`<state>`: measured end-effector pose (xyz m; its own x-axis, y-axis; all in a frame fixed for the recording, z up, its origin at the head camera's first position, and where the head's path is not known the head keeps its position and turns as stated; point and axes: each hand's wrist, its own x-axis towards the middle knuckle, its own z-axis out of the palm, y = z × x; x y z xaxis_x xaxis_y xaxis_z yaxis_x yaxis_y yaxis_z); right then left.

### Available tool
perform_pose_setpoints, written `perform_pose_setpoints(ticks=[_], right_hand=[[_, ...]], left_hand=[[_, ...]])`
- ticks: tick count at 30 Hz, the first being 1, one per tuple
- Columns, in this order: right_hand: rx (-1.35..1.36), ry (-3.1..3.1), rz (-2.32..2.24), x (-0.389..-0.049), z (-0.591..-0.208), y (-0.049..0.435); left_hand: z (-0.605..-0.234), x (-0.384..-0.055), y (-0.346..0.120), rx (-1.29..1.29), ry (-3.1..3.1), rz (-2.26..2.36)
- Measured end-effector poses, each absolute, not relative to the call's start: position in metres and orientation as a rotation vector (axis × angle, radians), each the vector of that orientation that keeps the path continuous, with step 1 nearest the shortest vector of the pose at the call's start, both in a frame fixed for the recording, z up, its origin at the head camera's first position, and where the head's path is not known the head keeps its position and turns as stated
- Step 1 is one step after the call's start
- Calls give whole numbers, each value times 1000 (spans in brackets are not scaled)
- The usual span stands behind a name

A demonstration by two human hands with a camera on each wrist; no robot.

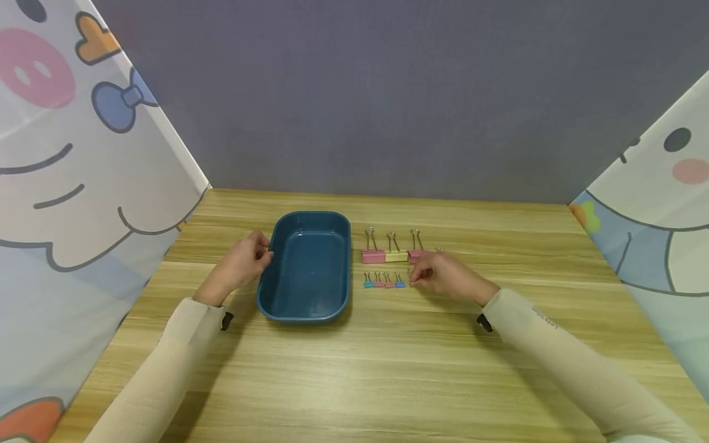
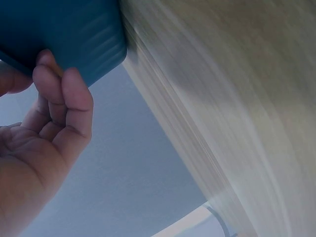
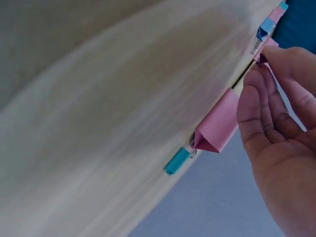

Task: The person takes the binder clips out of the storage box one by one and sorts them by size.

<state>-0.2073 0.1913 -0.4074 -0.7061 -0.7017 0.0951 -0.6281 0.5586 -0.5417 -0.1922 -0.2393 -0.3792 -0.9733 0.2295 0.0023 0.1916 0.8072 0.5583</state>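
Observation:
On the left, my left hand [image 1: 239, 266] grips the side rim of a deep blue tray [image 1: 311, 280]. In the left wrist view its curled fingers [image 2: 76, 94] lie against the outer wall, the thumb partly out of frame. My right hand [image 1: 445, 275] pinches a small pink binder clip [image 3: 269, 45] between thumb and fingertips at the right end of a row of small clips. Just beyond the hand, a large pink binder clip [image 3: 217, 121] lies with a small teal clip [image 3: 177, 161] beside it; the hand partly covers both in the head view.
Right of the tray lie a large pink binder clip [image 1: 373, 256] and a large yellow one [image 1: 396, 256], handles pointing away. Nearer is the small row, including a teal clip [image 1: 369, 285] and a blue clip [image 1: 400, 285]. A grey wall [image 1: 388, 104] stands behind the wooden table [image 1: 343, 381].

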Motion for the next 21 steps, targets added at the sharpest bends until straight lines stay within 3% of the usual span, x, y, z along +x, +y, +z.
perform_pose_setpoints(ticks=[13, 21], right_hand=[[-1206, 2645, -849, -206, -414, 193], [-1101, 2602, -862, -204, -404, 193]], left_hand=[[-379, -193, -238, 344, 2930, 877], [-372, -192, -238, 341, 2977, 807]])
